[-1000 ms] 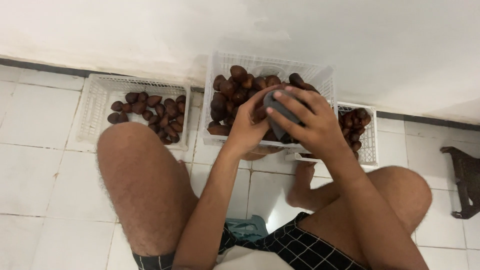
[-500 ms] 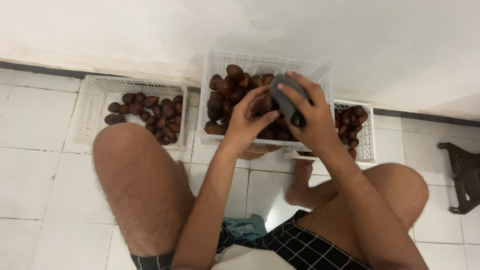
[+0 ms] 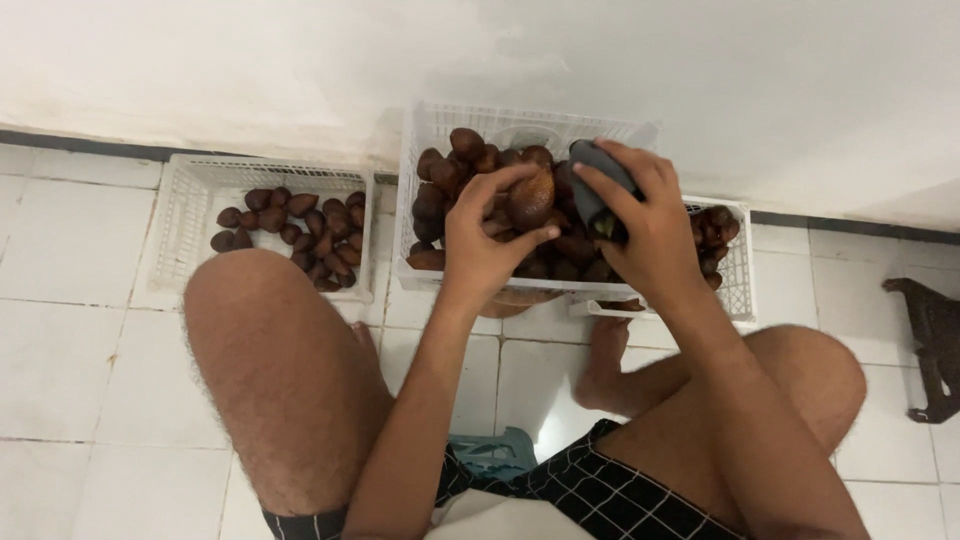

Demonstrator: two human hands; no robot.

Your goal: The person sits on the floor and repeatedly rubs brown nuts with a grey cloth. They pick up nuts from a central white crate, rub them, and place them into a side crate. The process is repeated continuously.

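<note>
You face a white plastered wall that fills the upper part of the frame. Its surface is matte and slightly uneven, with faint grey smudges near the upper middle. A dark baseboard strip runs along the foot of the wall from the left edge, and shows again at the right edge. Below it, the floor is laid in large white glossy tiles with thin grey grout lines. The tiles reflect soft, even light, without hard shadows. At the right edge of the frame, a dark wooden furniture leg stands on the tiles.
</note>
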